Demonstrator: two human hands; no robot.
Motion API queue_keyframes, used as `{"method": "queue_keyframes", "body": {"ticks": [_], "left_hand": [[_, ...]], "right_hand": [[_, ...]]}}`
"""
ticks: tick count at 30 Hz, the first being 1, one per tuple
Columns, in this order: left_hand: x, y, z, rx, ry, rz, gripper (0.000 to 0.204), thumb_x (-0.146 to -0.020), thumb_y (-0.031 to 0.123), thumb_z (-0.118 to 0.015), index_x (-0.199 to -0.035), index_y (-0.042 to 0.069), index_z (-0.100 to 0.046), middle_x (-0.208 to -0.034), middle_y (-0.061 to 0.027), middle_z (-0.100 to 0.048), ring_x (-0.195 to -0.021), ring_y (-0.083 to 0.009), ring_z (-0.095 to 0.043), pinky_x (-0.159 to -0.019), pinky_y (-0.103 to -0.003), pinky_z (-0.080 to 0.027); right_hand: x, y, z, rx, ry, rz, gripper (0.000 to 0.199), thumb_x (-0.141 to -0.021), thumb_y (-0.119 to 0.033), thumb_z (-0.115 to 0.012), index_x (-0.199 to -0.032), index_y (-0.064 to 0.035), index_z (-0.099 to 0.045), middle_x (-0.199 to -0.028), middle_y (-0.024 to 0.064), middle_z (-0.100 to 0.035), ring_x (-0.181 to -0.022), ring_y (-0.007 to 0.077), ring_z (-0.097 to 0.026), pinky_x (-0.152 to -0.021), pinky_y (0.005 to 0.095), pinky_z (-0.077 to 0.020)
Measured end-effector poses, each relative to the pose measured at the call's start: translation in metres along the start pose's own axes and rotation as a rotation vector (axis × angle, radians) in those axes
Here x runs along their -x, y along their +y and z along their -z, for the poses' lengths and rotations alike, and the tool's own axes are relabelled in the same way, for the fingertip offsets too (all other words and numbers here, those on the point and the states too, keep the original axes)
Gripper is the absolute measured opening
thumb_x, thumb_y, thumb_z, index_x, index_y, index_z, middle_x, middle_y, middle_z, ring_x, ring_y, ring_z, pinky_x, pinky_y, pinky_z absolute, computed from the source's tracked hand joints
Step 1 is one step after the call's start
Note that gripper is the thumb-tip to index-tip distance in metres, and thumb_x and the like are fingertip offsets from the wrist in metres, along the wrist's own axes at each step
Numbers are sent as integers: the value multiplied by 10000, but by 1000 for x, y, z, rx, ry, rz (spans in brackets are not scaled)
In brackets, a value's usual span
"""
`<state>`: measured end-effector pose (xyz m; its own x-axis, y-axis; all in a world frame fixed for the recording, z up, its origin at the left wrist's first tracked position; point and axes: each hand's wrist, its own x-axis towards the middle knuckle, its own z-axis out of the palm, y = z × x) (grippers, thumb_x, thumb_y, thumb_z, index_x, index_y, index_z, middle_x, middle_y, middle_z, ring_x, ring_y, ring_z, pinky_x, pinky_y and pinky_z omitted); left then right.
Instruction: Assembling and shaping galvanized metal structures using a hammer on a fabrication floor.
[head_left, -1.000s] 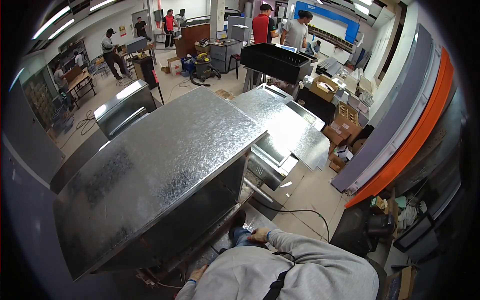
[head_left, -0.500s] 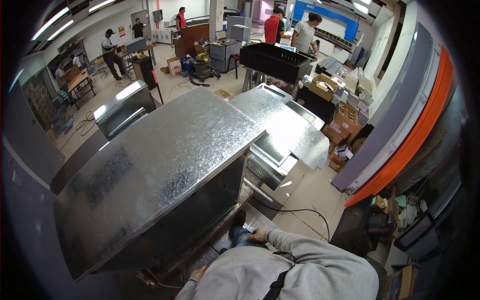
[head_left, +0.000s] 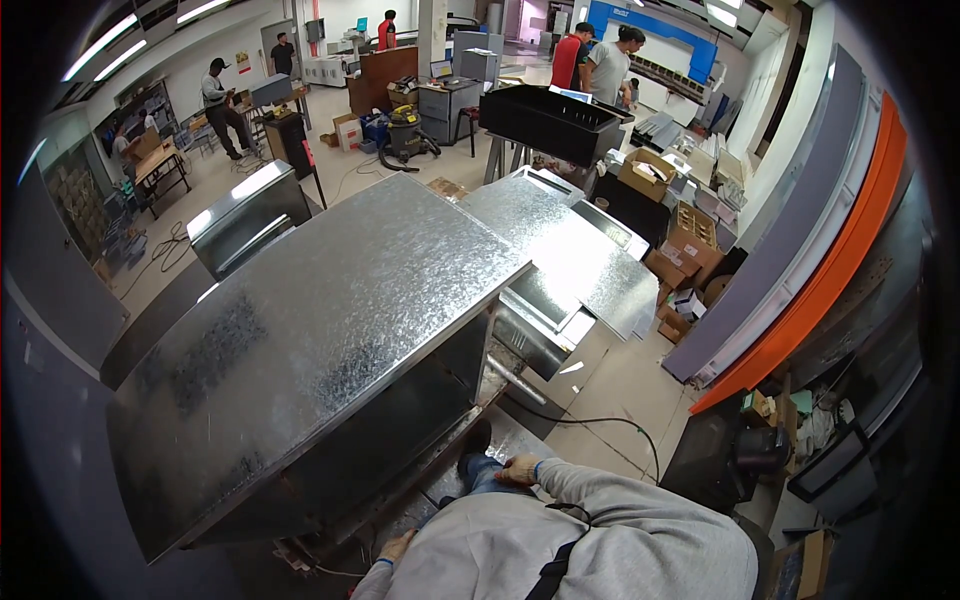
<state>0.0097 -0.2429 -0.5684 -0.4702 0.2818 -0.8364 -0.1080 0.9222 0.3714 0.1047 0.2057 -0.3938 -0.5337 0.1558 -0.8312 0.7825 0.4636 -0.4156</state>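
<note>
A large galvanized sheet-metal box (head_left: 340, 270) stands in front of me, its broad flat top tilted in view and its near side open and dark. My right hand (head_left: 518, 470) rests on my jeans-clad leg near the knee, fingers laid over it, and holds nothing I can see. Lower left, beside my lap and near the box's lower edge, lies my left hand (head_left: 397, 545), fingers loosely out and partly hidden by my sleeve. Neither hand touches the box. Beyond its right corner lies a shiny metal sheet (head_left: 570, 250) over a metal frame.
A black hose (head_left: 600, 421) curves across the floor at right. Cardboard boxes (head_left: 690, 240) crowd the right side, before an orange beam (head_left: 830, 270). A black metal tray (head_left: 550, 120) stands on trestles. Farther back are a vacuum cleaner (head_left: 407, 135) and several people.
My hands and the metal box stay as they were. In the background, two people in red have shifted to the right.
</note>
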Motion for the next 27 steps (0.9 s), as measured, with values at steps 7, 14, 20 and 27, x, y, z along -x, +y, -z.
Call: {"method": "queue_keyframes", "body": {"ticks": [7,14,20,27], "left_hand": [[3,0,3,22,-33,-3,911,-852,833,-399,-1219,52,-694,-1289,-257,-629,-1298,-373,-543,-1061,-437,-414],[16,8,7,113,-32,38,969,-797,877,-432,-1190,35,-708,-1270,-262,-642,-1290,-375,-551,-1059,-425,-417],[3,4,3,41,13,62,979,-780,885,-445,-1182,33,-712,-1248,-244,-660,-1281,-368,-560,-1050,-414,-425],[32,5,8,92,19,25,968,-786,882,-440,-1159,35,-726,-1248,-240,-662,-1279,-359,-563,-1069,-403,-411]], "right_hand": [[1,-1,1,-3,4,-24,669,-866,-607,-668,-1286,-86,-653,-1162,102,-710,-1010,242,-676,-866,370,-539],[3,-2,1,23,33,-4,670,-867,-609,-671,-1291,-91,-653,-1189,101,-704,-1036,245,-672,-886,369,-535],[3,-3,2,1,11,-21,654,-872,-600,-670,-1285,-92,-657,-1178,98,-705,-1026,237,-672,-868,367,-539],[1,3,-1,-16,34,-8,640,-868,-593,-676,-1268,-93,-666,-1136,94,-716,-980,236,-679,-838,369,-546]]}}
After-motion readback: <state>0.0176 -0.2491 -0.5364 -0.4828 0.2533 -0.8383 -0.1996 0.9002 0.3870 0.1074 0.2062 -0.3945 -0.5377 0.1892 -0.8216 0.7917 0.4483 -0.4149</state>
